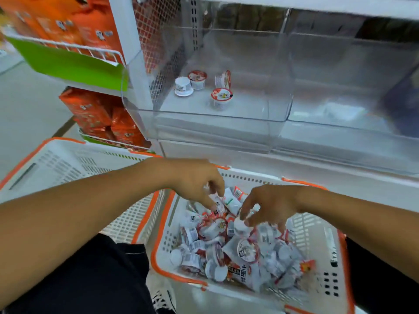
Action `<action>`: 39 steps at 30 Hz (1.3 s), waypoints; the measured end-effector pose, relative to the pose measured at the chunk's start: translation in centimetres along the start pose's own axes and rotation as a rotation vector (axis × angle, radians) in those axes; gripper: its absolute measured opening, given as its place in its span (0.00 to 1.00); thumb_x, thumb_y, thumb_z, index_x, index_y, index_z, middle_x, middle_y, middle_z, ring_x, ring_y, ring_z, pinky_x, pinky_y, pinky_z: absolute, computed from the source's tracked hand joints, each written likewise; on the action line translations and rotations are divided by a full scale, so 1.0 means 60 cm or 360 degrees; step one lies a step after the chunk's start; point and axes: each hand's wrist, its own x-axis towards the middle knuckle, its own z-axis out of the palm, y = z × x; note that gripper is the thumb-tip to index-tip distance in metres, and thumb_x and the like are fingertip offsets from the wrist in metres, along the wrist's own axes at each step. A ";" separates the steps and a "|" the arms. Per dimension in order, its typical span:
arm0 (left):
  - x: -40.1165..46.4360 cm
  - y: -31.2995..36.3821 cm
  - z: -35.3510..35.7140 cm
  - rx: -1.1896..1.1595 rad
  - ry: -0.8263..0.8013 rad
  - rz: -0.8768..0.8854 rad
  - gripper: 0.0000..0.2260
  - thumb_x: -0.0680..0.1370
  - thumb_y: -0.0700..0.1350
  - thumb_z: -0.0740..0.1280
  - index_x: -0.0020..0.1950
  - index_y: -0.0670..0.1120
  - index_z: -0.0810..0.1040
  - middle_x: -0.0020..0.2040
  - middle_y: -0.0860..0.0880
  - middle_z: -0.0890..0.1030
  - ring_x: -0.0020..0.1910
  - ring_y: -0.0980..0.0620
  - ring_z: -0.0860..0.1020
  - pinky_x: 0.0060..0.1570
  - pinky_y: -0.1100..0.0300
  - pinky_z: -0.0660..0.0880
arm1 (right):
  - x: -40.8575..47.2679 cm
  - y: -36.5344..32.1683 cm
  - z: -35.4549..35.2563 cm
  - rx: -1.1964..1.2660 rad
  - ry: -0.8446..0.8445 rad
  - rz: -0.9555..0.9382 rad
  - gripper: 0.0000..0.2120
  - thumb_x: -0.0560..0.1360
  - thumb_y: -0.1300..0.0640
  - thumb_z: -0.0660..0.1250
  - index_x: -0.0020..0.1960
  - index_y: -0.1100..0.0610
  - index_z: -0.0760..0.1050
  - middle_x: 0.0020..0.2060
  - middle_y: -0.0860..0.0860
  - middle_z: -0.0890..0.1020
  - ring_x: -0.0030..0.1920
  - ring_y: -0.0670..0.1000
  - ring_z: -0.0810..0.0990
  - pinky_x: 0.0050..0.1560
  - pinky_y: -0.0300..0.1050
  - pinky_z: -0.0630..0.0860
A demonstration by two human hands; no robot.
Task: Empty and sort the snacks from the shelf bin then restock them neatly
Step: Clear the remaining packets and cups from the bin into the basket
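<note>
A white basket with an orange rim (163,271) sits low in front of me, heaped with small white snack cups (248,250) and packets with red-and-white lids. My left hand (195,181) reaches down over the pile, fingertips touching a packet (218,210). My right hand (269,206) hovers over the heap with curled fingers around a small white cup (240,226). Above, the clear shelf bin (215,116) holds several of the same cups (221,97), some upright, one on its side, one upside down.
A second white basket with orange rim (63,162) stands to the left, with nothing seen inside. Orange snack bags (97,116) fill wire racks at left. A second clear bin (353,87) sits to the right of the first. My dark trousers and a shoe show below.
</note>
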 end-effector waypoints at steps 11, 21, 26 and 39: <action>0.006 -0.202 -0.288 0.0132 0.0823 -0.0917 0.39 0.71 0.62 0.74 0.75 0.47 0.64 0.71 0.45 0.72 0.65 0.42 0.73 0.64 0.47 0.73 | 0.032 -0.146 -0.377 -0.0091 0.1007 0.0088 0.42 0.64 0.52 0.83 0.72 0.52 0.66 0.63 0.52 0.75 0.52 0.57 0.82 0.38 0.50 0.84; 0.177 -0.286 -0.300 -0.0159 0.0866 -0.0921 0.44 0.70 0.64 0.74 0.79 0.55 0.54 0.76 0.44 0.63 0.68 0.38 0.70 0.57 0.44 0.77 | 0.222 -0.125 -0.427 -0.0139 0.0542 0.0494 0.39 0.67 0.57 0.80 0.72 0.59 0.64 0.62 0.61 0.72 0.53 0.65 0.81 0.38 0.53 0.85; 0.210 -0.289 -0.287 -0.0013 0.1061 -0.0918 0.34 0.72 0.65 0.71 0.69 0.50 0.62 0.64 0.42 0.75 0.58 0.37 0.76 0.44 0.49 0.75 | 0.235 -0.099 -0.440 -0.0291 0.0399 0.0703 0.32 0.65 0.59 0.78 0.65 0.62 0.71 0.55 0.66 0.77 0.44 0.66 0.85 0.35 0.54 0.83; 0.176 -0.259 -0.263 -0.0093 0.1363 -0.0638 0.11 0.73 0.48 0.75 0.49 0.49 0.74 0.49 0.47 0.79 0.47 0.41 0.78 0.45 0.53 0.75 | 0.153 -0.090 -0.411 -0.0124 0.0611 0.0488 0.26 0.68 0.61 0.74 0.64 0.60 0.73 0.56 0.65 0.78 0.46 0.66 0.82 0.31 0.52 0.81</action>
